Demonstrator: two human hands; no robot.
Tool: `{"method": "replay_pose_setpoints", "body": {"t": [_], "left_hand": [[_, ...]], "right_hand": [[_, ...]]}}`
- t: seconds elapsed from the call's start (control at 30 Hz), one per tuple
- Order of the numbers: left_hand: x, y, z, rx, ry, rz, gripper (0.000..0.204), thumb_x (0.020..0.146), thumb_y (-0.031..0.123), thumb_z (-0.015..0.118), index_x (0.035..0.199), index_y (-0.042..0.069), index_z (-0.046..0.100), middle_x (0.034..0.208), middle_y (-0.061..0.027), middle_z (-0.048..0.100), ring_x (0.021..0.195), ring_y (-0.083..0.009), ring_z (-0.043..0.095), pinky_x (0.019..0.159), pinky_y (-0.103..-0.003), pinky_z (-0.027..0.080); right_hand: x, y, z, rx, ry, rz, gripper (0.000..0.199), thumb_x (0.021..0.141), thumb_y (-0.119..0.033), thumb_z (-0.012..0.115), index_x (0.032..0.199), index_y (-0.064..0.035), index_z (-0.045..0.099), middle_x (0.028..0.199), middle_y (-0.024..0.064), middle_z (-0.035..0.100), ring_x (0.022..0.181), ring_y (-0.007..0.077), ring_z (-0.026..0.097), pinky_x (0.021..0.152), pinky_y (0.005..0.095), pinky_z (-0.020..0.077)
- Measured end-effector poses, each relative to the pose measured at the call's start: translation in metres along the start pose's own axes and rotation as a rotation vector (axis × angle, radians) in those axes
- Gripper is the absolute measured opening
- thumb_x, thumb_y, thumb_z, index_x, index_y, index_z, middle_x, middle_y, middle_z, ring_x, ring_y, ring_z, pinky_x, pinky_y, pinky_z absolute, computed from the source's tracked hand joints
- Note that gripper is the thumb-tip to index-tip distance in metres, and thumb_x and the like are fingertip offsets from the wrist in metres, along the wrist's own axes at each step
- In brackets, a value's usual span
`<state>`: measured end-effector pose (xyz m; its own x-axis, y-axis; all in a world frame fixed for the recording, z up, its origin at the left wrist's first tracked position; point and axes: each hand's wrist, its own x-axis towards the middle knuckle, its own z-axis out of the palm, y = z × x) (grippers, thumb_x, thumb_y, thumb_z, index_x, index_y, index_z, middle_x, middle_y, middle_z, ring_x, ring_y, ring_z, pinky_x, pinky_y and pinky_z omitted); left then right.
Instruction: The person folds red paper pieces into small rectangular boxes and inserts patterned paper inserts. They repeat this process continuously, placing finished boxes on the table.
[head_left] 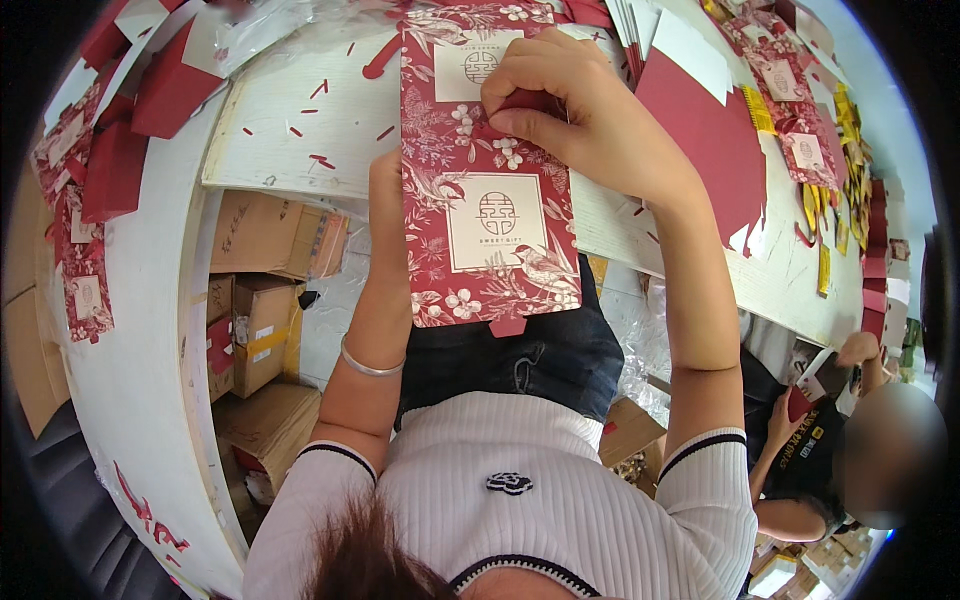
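A tall red card box blank (490,130), printed with cream birds, flowers and pale square panels, is held up in front of me over the table's near edge. A small red tab sticks out at its lower end. My left hand (385,180) is mostly behind the blank's left edge, supporting it, with the fingers hidden. Over the upper part of the printed face, my right hand (550,95) is closed, thumb and forefinger brought together in a pinch. Dark red shows inside the curl of the fingers. What the fingertips pinch, if anything, is too small to tell.
Thin red paper scraps (320,160) are scattered over the white table (270,120). Plain red card sheets (690,150) lie to the right, near yellow ribbons (825,220). Red boxes (115,170) stand at the left. Cardboard cartons (265,340) sit below. A co-worker (815,440) handles red card at lower right.
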<state>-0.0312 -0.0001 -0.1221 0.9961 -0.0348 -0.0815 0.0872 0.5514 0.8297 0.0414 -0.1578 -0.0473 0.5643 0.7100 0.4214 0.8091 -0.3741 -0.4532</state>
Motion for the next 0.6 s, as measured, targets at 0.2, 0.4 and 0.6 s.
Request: {"method": "replay_pose_setpoints", "body": {"t": [0.2,0.4,0.6], "left_hand": [[-0.004,0.008,0.01,0.224,-0.02,0.046,0.014,0.074,0.005,0.058,0.084,-0.005,0.061,0.077,-0.0076,0.064,0.069,-0.0084,0.057,0.059,-0.027,0.047],[-0.009,0.012,0.014,0.43,-0.064,0.154,0.022,0.072,0.007,0.063,0.09,-0.005,0.058,0.082,-0.0091,0.064,0.072,-0.0099,0.058,0.063,-0.028,0.047],[-0.012,0.017,0.015,0.424,0.021,0.161,0.014,0.073,0.002,0.062,0.083,-0.006,0.058,0.079,-0.0069,0.064,0.067,-0.0094,0.056,0.06,-0.025,0.046]], "right_hand": [[0.002,0.005,-0.001,0.13,-0.048,0.01,0.006,0.07,0.001,0.062,0.073,0.0001,0.057,0.073,0.0072,0.056,0.071,0.0207,0.053,0.061,0.0285,0.041],[0.009,-0.005,-0.002,0.266,-0.189,0.071,0.01,0.072,0.004,0.061,0.081,-0.0005,0.058,0.078,0.0045,0.056,0.075,0.0147,0.054,0.063,0.026,0.0439],[0.004,-0.001,-0.012,0.547,-0.065,0.179,0.031,0.076,0.006,0.058,0.105,-0.0045,0.056,0.087,0.0018,0.053,0.082,0.0081,0.051,0.073,0.022,0.0452]]}}
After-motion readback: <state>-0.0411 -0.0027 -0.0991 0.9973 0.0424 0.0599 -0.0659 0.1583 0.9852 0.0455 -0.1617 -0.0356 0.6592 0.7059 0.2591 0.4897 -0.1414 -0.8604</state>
